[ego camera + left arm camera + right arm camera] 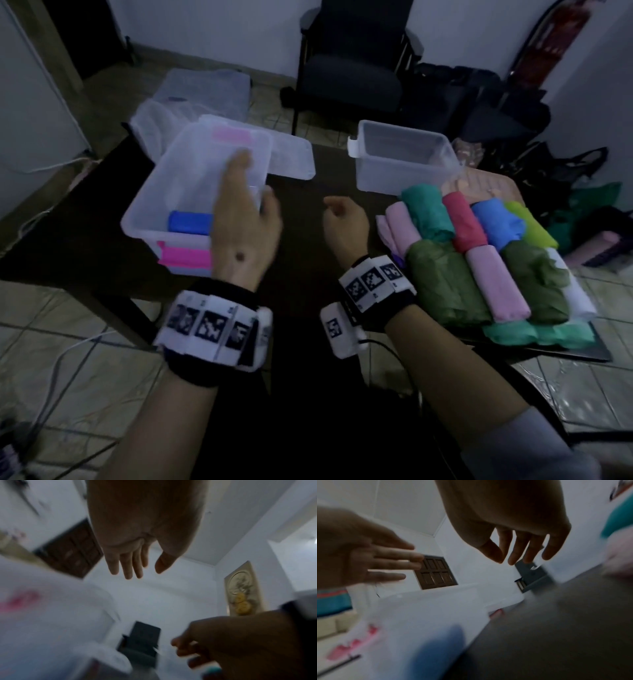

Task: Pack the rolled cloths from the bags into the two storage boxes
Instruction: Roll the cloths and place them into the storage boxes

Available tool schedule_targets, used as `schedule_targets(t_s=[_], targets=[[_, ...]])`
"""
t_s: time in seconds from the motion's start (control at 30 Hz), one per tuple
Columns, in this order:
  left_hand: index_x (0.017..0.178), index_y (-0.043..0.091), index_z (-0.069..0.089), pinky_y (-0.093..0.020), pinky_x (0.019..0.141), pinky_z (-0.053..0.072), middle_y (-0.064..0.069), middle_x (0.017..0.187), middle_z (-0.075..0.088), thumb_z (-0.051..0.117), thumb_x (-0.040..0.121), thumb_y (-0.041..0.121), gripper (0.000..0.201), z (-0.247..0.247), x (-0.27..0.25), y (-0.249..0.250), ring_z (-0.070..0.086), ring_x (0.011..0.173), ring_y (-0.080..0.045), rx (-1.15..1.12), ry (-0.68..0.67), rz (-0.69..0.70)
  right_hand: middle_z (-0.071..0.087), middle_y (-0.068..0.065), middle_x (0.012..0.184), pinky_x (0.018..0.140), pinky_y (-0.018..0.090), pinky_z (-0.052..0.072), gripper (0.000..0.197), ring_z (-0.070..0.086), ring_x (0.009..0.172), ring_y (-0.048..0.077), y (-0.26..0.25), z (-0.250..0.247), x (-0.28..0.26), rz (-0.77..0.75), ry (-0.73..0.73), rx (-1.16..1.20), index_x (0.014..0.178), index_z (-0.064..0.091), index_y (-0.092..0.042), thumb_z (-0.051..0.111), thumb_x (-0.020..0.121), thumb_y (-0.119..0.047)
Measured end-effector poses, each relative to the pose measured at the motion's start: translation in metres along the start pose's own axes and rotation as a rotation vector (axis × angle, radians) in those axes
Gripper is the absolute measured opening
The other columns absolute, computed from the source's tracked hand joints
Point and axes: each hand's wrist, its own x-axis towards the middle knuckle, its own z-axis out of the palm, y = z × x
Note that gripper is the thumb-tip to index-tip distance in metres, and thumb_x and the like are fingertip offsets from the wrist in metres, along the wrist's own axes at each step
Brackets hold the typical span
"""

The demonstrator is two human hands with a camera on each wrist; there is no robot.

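Two clear storage boxes sit on the dark table (pixel 301 205) from my head view: the near box (pixel 191 192) holds a blue roll (pixel 190 222), and my left hand (pixel 243 222) hangs over it, fingers straight, gripping nothing. The far box (pixel 400 157) stands beside the heap of rolled cloths (pixel 486 260). My right hand (pixel 346 226) hovers between them, loosely curled, holding nothing.

Left wrist view: my left fingers (pixel 126 563) extend, relaxed, over a blurred white box wall (pixel 51 615).

Right wrist view: my right fingers (pixel 518 547) hang slack; the blue roll (pixel 440 649) blurs below.
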Motion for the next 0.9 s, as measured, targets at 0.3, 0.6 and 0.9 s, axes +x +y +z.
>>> schedule_targets(t_s=[0.3, 0.6, 0.9], targets=[[0.149, 0.022, -0.011, -0.046, 0.116, -0.005, -0.009, 0.157, -0.014, 0.036, 0.097, 0.045, 0.074, 0.114, -0.062, -0.016, -0.014, 0.144, -0.027, 0.301, -0.970, -0.127, 0.061, 0.015, 0.071, 0.054, 0.025, 0.045, 0.032, 0.062, 0.065, 0.028, 0.091, -0.091, 0.003, 0.206, 0.325, -0.836, 0.070, 0.059, -0.008, 0.068, 0.057, -0.036], [0.149, 0.025, -0.011, -0.044, 0.113, -0.015, -0.005, 0.154, -0.027, 0.025, 0.098, 0.051, 0.068, 0.124, -0.069, -0.031, -0.028, 0.140, -0.025, 0.504, -1.086, 0.001, 0.034, 0.020, 0.140, 0.100, 0.043, 0.037, 0.067, 0.036, 0.128, 0.036, 0.096, -0.086, -0.008, 0.282, 0.011, -0.873, 0.140, 0.028, -0.001, 0.060, 0.089, -0.031], [0.150, 0.020, -0.010, -0.043, 0.114, -0.014, -0.005, 0.154, -0.025, 0.031, 0.100, 0.036, 0.066, 0.121, -0.065, -0.035, -0.028, 0.140, -0.024, 0.460, -1.096, 0.026, 0.024, 0.026, 0.146, 0.104, 0.043, 0.032, 0.061, 0.031, 0.131, 0.042, 0.081, -0.073, -0.007, 0.200, -0.121, -0.723, 0.138, 0.029, 0.000, 0.053, 0.093, -0.034]])
